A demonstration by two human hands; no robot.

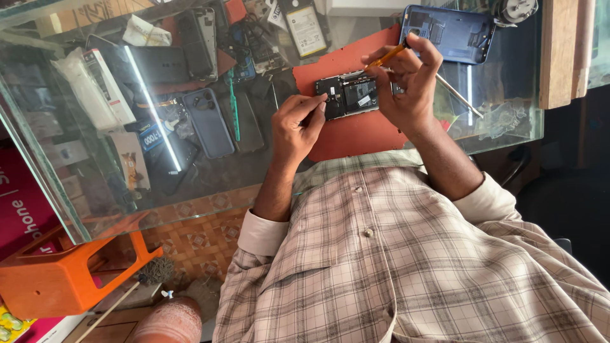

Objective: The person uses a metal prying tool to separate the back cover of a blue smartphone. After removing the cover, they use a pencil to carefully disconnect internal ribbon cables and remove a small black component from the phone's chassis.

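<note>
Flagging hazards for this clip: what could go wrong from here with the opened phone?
The right hand holds an orange-handled tool over the opened phone; a slip could scratch its exposed board. The left hand steadies only one end, so the phone may shift on the red mat. The blue back cover lies near the glass counter edge.

A single head-worn camera looks steeply down the wearer's checked shirt (pixel 406 254) onto a glass counter (pixel 95 190), close enough to fill the frame with both forearms, apparently turned so the counter lies uppermost.
</note>
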